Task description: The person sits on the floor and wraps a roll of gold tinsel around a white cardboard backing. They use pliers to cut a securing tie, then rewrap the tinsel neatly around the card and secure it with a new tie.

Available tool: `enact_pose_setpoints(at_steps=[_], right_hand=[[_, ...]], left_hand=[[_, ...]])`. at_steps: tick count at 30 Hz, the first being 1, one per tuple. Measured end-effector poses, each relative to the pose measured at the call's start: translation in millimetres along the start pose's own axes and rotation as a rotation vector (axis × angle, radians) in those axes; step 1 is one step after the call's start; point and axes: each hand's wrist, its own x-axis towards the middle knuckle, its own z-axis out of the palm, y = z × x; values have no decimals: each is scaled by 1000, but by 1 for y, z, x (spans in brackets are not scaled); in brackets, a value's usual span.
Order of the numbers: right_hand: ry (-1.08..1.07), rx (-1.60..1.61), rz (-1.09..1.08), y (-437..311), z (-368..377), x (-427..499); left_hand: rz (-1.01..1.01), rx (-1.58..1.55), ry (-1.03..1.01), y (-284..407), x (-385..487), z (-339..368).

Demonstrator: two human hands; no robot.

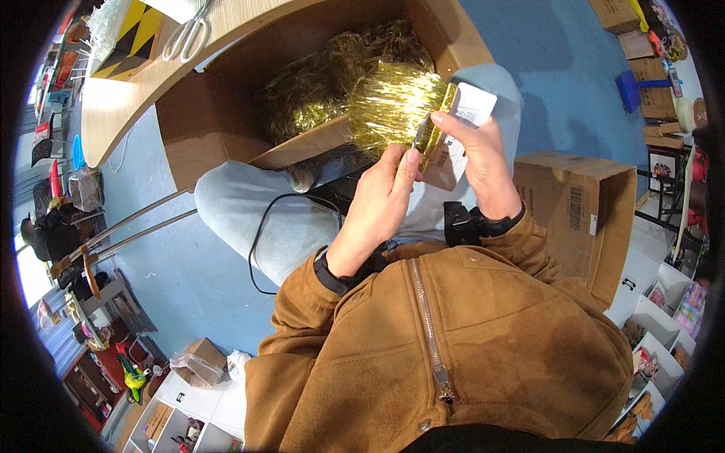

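My left hand (380, 192) pinches the lower end of a narrow metallic strip (421, 131) at the bound edge of a gold tinsel fringe (396, 105). At the strip's upper end lies the thumb of my right hand (478, 150), which also grips a white card (477, 103) bearing writing and a printed code. The card lies against the gold band (451, 99) of the fringe. Shiny strands fan out to the left, over the rim of an open cardboard box (317, 139). Inside that box is a heap of darker tinsel (323, 68). The strip's exact kind is unclear.
White-handled scissors (190, 38) lie on a wooden tabletop (127, 105) at upper left, beside a yellow-and-black striped box (129, 42). Another open cardboard box (572, 218) stands right of my knees. A black cable (255, 243) loops over my left leg. White shelving units (651, 317) stand behind.
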Motion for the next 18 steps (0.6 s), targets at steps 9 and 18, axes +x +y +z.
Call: enact_pose_setpoints(at_steps=[9,18], right_hand=[[-4,-10,-4,5,-1,2],[-13,12,3,6,0,3]], left_hand=[[11,4,26,-5,6,4],[0,-34,35,-12,9,5]])
